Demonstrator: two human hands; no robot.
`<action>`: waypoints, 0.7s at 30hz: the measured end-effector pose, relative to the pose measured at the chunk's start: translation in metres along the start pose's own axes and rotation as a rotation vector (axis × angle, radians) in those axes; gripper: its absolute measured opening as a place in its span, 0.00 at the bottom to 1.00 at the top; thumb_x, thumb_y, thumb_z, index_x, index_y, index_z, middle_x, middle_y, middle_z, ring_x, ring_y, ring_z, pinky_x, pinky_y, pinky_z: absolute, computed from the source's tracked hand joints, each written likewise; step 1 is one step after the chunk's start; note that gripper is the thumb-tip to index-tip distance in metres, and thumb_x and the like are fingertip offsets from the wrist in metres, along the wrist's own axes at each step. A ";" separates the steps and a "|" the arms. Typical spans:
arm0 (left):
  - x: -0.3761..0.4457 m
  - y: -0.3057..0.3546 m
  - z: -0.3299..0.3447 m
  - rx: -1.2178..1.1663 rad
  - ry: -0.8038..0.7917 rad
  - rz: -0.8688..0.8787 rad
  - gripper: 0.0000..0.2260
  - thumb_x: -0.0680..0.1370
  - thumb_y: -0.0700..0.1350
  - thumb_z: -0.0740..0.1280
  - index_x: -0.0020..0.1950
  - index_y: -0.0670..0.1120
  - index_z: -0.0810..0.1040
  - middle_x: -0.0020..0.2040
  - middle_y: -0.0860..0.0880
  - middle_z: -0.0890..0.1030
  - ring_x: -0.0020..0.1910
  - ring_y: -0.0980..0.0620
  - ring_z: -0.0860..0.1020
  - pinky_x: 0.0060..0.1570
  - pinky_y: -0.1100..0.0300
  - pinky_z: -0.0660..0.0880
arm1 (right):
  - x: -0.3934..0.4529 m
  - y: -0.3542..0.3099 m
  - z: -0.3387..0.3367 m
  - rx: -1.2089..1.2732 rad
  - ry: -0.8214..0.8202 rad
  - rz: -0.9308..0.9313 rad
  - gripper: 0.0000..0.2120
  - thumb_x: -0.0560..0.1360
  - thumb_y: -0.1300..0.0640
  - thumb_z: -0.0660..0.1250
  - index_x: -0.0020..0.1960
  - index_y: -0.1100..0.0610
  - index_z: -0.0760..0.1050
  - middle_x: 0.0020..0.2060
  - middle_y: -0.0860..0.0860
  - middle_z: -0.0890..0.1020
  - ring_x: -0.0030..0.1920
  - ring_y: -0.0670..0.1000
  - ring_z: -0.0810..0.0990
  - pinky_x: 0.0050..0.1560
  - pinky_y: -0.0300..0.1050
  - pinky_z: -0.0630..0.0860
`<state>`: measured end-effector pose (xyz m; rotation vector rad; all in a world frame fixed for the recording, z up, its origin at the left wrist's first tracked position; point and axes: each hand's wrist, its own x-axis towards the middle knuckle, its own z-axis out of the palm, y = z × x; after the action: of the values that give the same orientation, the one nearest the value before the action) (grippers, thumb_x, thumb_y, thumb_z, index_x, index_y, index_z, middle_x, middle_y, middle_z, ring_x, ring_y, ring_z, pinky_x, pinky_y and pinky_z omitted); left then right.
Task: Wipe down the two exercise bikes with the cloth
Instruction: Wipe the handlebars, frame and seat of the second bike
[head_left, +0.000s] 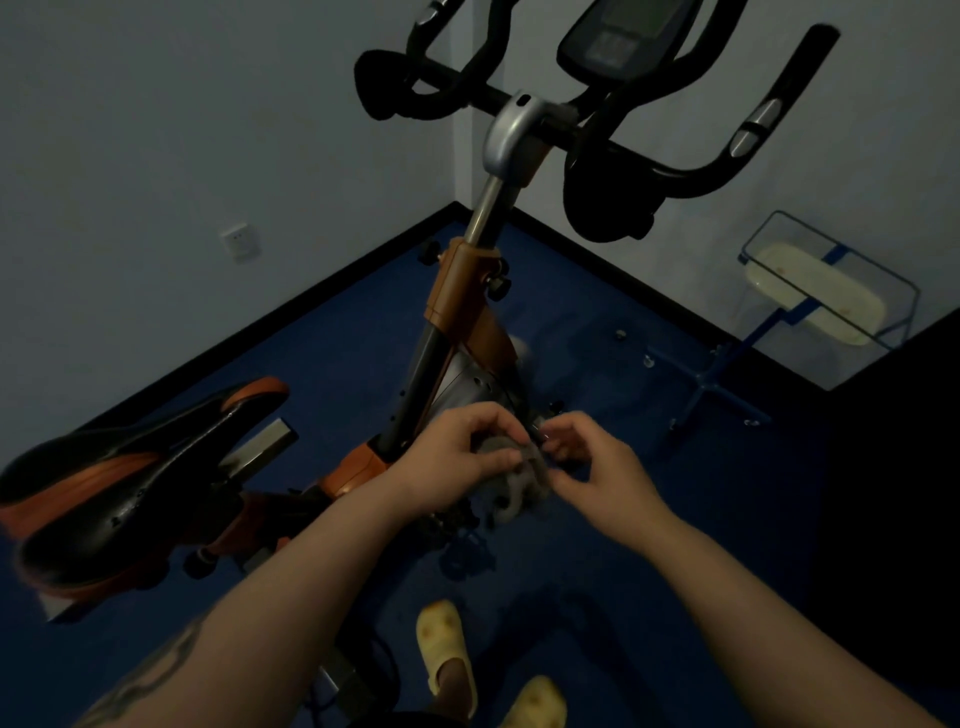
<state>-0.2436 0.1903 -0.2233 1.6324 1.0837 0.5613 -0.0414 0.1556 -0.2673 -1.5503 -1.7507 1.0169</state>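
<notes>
Both forearms reach forward from the camera. Left hand (457, 457) and right hand (592, 467) meet above the exercise bike (457, 312), each with fingers pinched closed on the grey cloth (511, 475), which hangs bunched between them. Cloth sits just beside the bike's lower frame. Black and orange saddle (130, 478) lies to the left; black handlebars (649, 130) and console (623, 31) stand beyond. Yellow slippers (447, 654) rest on blue floor (597, 571).

Dark blue floor (332, 353), black skirting along the walls. Standing on it: orange-and-black exercise bike (457, 312) in the corner, blue-legged stand (711, 374) with clear tub at right, person's feet in yellow clogs (447, 654) at bottom.
</notes>
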 end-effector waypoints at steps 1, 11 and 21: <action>0.000 0.001 0.000 -0.011 -0.019 0.006 0.06 0.75 0.37 0.70 0.51 0.43 0.79 0.46 0.52 0.80 0.44 0.63 0.78 0.47 0.69 0.75 | 0.000 0.000 0.001 0.012 -0.047 -0.022 0.23 0.71 0.59 0.73 0.61 0.42 0.72 0.54 0.43 0.77 0.57 0.41 0.76 0.60 0.44 0.75; 0.003 -0.001 -0.011 0.435 -0.059 0.008 0.11 0.74 0.41 0.71 0.54 0.51 0.78 0.51 0.53 0.78 0.50 0.56 0.77 0.51 0.60 0.76 | 0.003 -0.004 -0.002 -0.310 -0.058 -0.001 0.06 0.73 0.48 0.71 0.43 0.46 0.74 0.39 0.43 0.77 0.41 0.41 0.75 0.40 0.45 0.74; -0.004 -0.021 0.008 0.359 0.285 -0.104 0.04 0.73 0.44 0.72 0.41 0.51 0.78 0.42 0.54 0.76 0.40 0.59 0.74 0.36 0.68 0.69 | -0.003 -0.003 0.008 -0.249 0.135 0.347 0.07 0.74 0.47 0.67 0.39 0.46 0.74 0.33 0.43 0.78 0.34 0.42 0.76 0.29 0.38 0.66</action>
<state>-0.2464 0.1836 -0.2446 1.8255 1.5417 0.5646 -0.0491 0.1508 -0.2695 -2.0833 -1.5956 0.8482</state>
